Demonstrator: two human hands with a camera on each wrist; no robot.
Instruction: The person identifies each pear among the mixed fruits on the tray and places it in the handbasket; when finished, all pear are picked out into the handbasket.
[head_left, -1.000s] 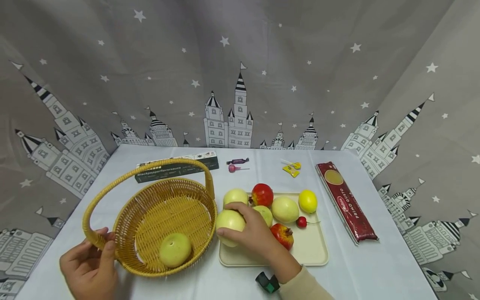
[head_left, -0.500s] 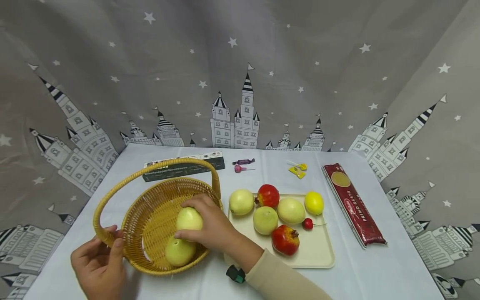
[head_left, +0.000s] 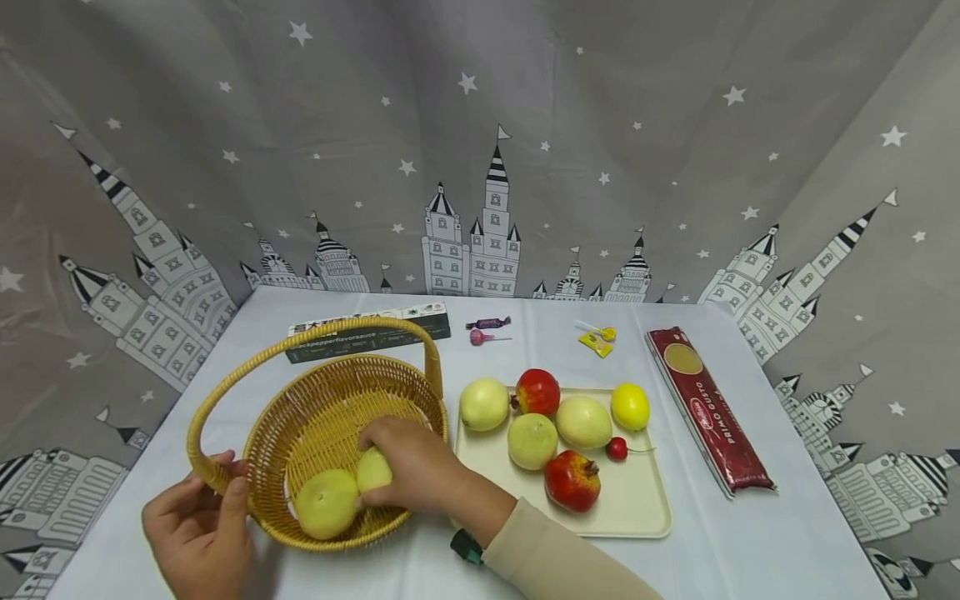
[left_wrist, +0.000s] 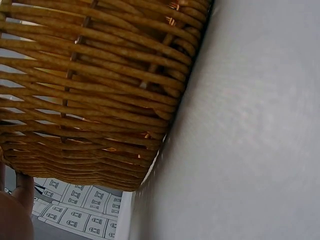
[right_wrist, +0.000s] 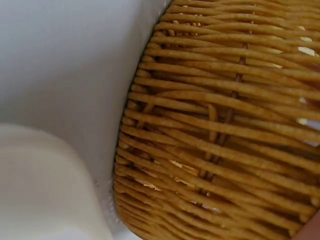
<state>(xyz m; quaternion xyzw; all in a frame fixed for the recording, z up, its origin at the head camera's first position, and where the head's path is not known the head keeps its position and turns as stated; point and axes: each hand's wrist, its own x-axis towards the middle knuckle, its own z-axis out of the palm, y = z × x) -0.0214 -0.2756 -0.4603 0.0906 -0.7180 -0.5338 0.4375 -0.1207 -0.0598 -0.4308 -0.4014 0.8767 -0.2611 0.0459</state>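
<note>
A yellow-brown wicker basket (head_left: pixel 347 408) stands on the left of the table, its arched handle (head_left: pixel 300 337) rising above it. My left hand (head_left: pixel 201 525) holds the base of that handle at the basket's left side. Inside the basket, my right hand (head_left: pixel 423 467) grips a pale yellow-green round fruit (head_left: pixel 373 470), partly hidden by the fingers. Against it on the left lies another yellow-green round fruit (head_left: pixel 327 503). Woven basket wall (left_wrist: pixel 90 95) fills much of the left wrist view, and the right wrist view also shows the basket's outer side (right_wrist: pixel 215 125).
Right of the basket, a cream tray (head_left: pixel 630 512) bears several pale round fruits, two red pomegranates (head_left: pixel 572 482), a lemon (head_left: pixel 630 407) and a cherry (head_left: pixel 617 449). Behind are a dark sauce box (head_left: pixel 367 335), lollipops and wrapped candies. A red packet (head_left: pixel 708 408) lies far right.
My right hand has carried the pale fruit from the tray leftward and down into the basket. The fruit lying there has shifted left. My left hand stays on the handle.
</note>
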